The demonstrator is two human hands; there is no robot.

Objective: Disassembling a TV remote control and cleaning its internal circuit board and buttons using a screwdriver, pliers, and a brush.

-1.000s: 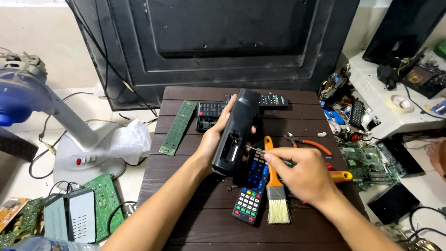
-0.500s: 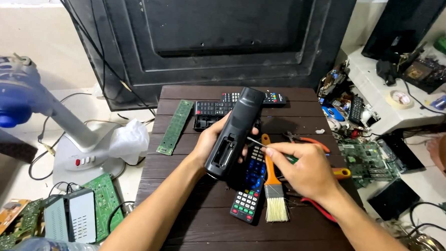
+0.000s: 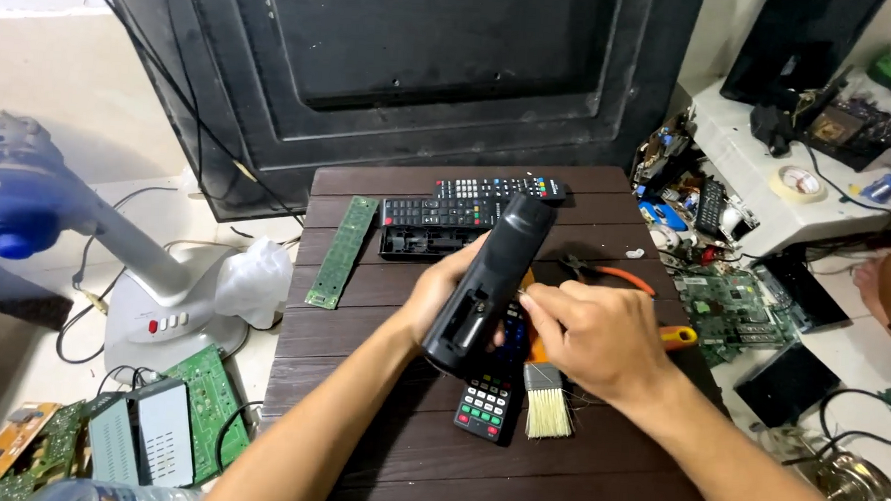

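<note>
The left hand wraps its fingers around a black remote; the right hand fingertips press together against its open back.

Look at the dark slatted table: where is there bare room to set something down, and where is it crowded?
Bare patches on the table: the far strip behind the stacked remotes, and the near right corner beside the brush. Crowded: the middle, where the left hand holds a black remote shell, the right hand beside it, a remote beneath.
</note>
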